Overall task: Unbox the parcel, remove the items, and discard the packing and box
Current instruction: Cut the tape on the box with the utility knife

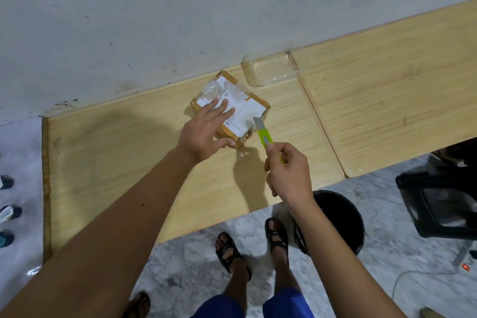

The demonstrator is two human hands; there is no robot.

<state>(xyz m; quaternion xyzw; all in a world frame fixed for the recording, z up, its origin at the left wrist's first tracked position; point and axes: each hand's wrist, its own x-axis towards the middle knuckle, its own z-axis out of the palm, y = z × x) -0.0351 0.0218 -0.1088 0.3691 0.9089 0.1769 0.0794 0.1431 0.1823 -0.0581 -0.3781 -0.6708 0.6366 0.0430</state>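
from the head view, my left hand (206, 131) lies flat and open on the still-sealed cardboard parcel (230, 106) on the worktop (129, 162), my right hand (286, 173) grips a green box cutter (264, 134) at its taped edge, so emptying and binning remain, contents hidden.

The parcel (230, 105) sits on the table (129, 162) near the wall (180, 8), with a tray (269, 70) just behind it to the right. The left hand (206, 131) rests on the parcel; the knife (264, 134) in the right hand (286, 170) touches the parcel's right edge. A bin (340, 217) stands on the floor (387, 214) before the table.
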